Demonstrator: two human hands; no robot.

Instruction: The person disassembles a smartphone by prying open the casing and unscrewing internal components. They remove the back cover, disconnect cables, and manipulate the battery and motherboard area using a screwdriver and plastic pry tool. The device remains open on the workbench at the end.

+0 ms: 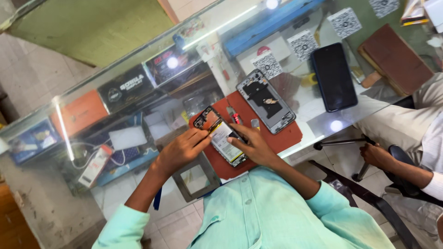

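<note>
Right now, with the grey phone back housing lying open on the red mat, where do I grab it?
Grip the grey phone back housing across its two long edges, near the middle, coming from above. It lies flat and inside-up on the red mat, clear of both hands, so I'd keep fingers off the exposed interior parts.

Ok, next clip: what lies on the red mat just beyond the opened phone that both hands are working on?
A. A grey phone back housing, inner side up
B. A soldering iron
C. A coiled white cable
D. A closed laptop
A: a grey phone back housing lies inner side up on the red mat, beyond the opened phone held between the left hand and the right hand.
</note>
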